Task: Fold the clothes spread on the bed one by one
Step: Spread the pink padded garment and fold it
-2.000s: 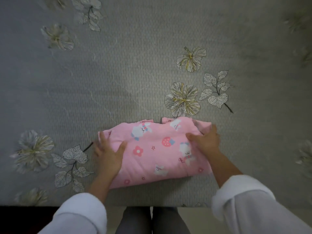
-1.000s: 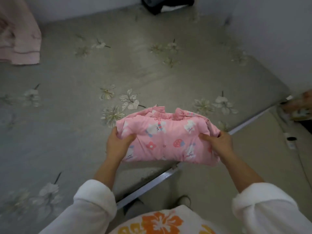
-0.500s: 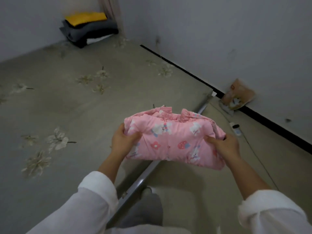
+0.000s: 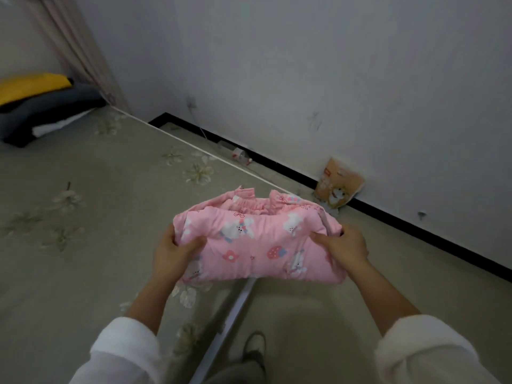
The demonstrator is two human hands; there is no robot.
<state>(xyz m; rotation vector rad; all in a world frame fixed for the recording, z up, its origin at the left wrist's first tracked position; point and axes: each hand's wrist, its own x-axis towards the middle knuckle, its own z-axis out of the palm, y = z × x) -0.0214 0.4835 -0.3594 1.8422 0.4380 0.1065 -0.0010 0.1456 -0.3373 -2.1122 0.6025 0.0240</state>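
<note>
Pink bundle is folded and off the bed — held in the air over the bed's near edge, half above the bed, half above the floor. Left hand grips its left end, thumb on top, fingers underneath; right hand pinches the right end the same way. Long axis runs hand to hand, across the body.

Stack of folded clothes sits at the bed's far corner, well apart, up and left of the bundle — left hand is the nearer one.

Judgement: this piece looks done. The carry goes left and away, left end leading, bundle kept level so the layers don't slide.
</note>
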